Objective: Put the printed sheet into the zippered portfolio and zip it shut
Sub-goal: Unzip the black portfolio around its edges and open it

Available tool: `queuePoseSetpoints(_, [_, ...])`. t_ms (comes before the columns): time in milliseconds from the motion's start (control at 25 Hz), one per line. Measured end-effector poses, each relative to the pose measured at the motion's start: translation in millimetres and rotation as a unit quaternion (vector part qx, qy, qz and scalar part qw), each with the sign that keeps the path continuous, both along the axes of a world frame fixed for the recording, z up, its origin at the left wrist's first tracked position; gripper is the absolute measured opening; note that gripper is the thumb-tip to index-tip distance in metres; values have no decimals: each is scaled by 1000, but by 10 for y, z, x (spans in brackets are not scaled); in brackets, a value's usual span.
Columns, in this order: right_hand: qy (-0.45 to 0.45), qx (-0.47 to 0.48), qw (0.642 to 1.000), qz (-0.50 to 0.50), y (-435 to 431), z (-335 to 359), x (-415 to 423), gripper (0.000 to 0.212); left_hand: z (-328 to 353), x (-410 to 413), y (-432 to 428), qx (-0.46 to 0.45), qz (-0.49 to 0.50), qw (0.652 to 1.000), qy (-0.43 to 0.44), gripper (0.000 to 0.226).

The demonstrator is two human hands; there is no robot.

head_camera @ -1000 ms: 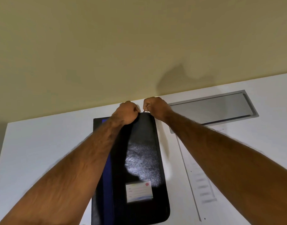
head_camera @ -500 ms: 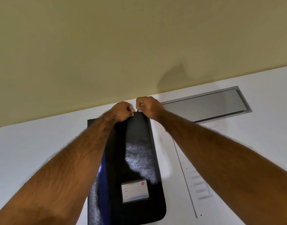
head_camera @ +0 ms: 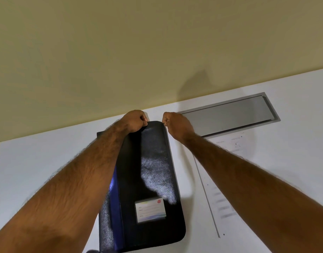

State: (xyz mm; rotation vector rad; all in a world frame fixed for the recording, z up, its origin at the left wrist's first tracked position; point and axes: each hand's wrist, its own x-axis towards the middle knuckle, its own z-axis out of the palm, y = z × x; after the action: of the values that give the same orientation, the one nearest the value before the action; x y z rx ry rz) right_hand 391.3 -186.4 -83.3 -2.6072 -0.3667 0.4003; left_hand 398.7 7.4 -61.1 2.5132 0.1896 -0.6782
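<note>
A black zippered portfolio point(head_camera: 153, 172) with a blue strip along its left side and a small label card near its front lies lengthwise on the white table point(head_camera: 38, 161). My left hand point(head_camera: 134, 120) pinches the portfolio's far edge near its left part. My right hand point(head_camera: 177, 123) is closed on the small zip pull at the portfolio's far right corner. The printed sheet point(head_camera: 222, 189) lies flat on the table to the right of the portfolio, partly under my right forearm.
A grey metal cable flap point(head_camera: 230, 114) is set into the table at the far right, just behind the sheet. A beige wall point(head_camera: 157, 52) rises right behind the table's far edge.
My right hand has moved right along the portfolio's far edge to its right corner, away from my left hand. The left hand keeps its hold.
</note>
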Motion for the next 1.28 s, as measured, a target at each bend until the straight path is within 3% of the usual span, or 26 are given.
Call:
queuePoseSetpoints(160, [-8,6,999,-51,-92,25,-341,16,11,1,5,8,-2,1000,0,7])
queuePoseSetpoints(400, [25,53,990,-129,-240,4,-1110,22,57,-39,-39,7,-1,1000,-10,6])
queuePoseSetpoints(600, [18,78,989,-126,-401,-125,-1732,23,15,-70,-80,17,1,1000,-24,2])
queuePoseSetpoints(840, [15,86,987,-137,-483,-190,-2089,27,-62,-207,-145,63,22,995,-68,15])
queuePoseSetpoints(920, [15,94,985,-147,-489,-189,-2110,25,-14,-388,-328,94,-48,984,-141,27])
queuePoseSetpoints(1000, [15,105,983,-152,-482,-170,-2088,26,23,-669,-595,70,-229,952,-188,38])
queuePoseSetpoints(1120, [8,109,983,-148,-484,-130,-2040,27,58,-1077,-947,125,-491,848,-154,34])
queuePoseSetpoints(1160, [8,108,983,-149,-492,-117,-2021,26,53,-1135,-988,158,-520,826,-147,30])
queuePoseSetpoints(1280, [8,109,982,-152,-525,-98,-1997,24,125,-1141,-1038,199,-530,816,-120,25])
